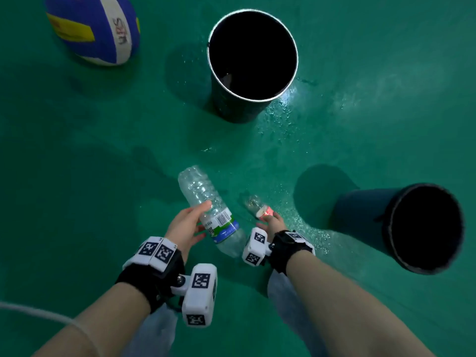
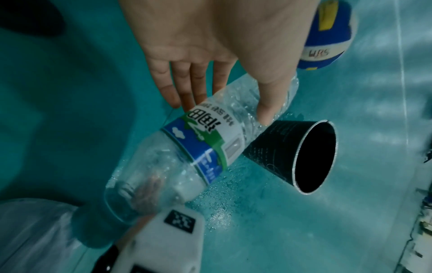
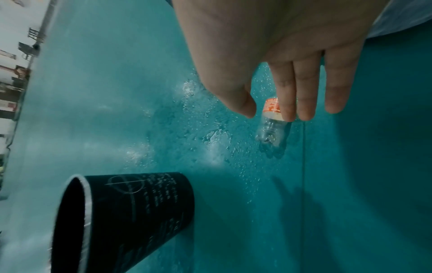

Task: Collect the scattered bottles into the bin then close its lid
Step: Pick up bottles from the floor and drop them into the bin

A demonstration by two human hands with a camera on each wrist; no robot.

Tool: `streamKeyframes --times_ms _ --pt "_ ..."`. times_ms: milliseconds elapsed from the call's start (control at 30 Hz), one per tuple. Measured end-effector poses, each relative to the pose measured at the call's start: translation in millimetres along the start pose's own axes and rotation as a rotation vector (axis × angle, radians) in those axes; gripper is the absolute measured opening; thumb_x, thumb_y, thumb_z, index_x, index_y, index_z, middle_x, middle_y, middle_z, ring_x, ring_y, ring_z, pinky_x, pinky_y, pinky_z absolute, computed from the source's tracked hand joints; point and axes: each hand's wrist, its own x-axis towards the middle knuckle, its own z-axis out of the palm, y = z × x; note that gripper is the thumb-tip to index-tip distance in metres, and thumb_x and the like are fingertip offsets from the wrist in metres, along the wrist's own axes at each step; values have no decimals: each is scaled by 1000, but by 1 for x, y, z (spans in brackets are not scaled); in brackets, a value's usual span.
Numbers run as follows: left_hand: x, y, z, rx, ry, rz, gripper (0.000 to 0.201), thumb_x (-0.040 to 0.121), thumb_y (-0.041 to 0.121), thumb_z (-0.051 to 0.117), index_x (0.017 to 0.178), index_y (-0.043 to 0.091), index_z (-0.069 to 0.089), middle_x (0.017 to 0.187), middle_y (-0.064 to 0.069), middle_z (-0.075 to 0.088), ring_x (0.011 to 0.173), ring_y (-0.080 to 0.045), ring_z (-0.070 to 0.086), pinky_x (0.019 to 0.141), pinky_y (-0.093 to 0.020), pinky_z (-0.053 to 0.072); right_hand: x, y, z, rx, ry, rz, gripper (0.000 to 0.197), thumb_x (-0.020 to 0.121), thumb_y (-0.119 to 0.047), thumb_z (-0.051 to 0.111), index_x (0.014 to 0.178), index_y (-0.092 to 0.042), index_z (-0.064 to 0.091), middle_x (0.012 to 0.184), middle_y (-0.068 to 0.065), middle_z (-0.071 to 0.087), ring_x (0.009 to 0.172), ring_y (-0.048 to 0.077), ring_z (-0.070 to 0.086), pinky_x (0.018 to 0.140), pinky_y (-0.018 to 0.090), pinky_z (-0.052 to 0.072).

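My left hand grips a large clear bottle with a blue and green label, held tilted above the green floor; its thumb lies across the bottle and the fingers wrap behind. A small clear bottle with a red label lies on the floor just right of it. Over that label hovers my right hand, fingers straight and thumb apart, holding nothing. Farther ahead a black bin stands upright with a silver rim and an open top.
A second black bin stands at the right, close to my right arm. A blue, yellow and white volleyball rests at the far left. Water drops glisten on the floor between the bins. A white cable runs by my left forearm.
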Motion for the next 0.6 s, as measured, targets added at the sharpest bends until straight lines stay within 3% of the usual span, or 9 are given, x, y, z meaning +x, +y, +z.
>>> streamKeyframes --times_ms 67,200,300,367,433,500,600 --pt "34 -2 13 23 -9 -6 40 80 39 68 111 17 57 111 -5 65 100 -20 62 84 -32 49 40 0 2 -18 1 32 59 99 -5 39 152 -21 17 138 23 47 80 22 58 62 36 46" --pt "95 -5 21 134 9 8 64 69 46 74 123 18 53 116 -3 65 103 -20 63 98 -41 46 103 7 10 -149 -32 48 71 95 -3 40 153 -26 6 153 18 25 77 23 58 56 34 48" --pt "128 -8 27 211 -6 6 80 58 55 71 125 16 51 116 -3 64 104 -21 62 100 -43 45 136 9 14 -208 -85 74 85 92 -3 51 151 -38 0 151 22 23 79 25 59 72 40 56" --pt "141 -9 28 233 -1 7 84 55 57 70 126 14 50 116 -3 64 104 -21 62 99 -43 45 146 4 14 -188 -59 45 85 92 -1 53 150 -41 7 140 24 36 83 27 62 77 47 57" --pt "145 -9 28 243 17 7 88 53 57 72 126 14 50 115 -4 64 103 -22 63 99 -43 45 147 1 10 -198 -25 24 77 92 4 48 150 -36 17 134 22 44 82 27 62 65 40 57" --pt "134 -5 33 251 34 -25 88 52 55 73 126 14 50 116 -5 64 103 -23 62 99 -44 45 129 -2 2 -114 -21 45 77 91 10 43 149 -35 19 119 24 54 76 26 62 63 39 52" --pt "91 6 45 263 11 -34 62 68 46 72 118 14 54 113 -6 64 101 -23 61 96 -40 46 80 -6 -20 121 -68 99 84 90 13 48 148 -35 14 89 25 64 80 31 68 66 42 55"
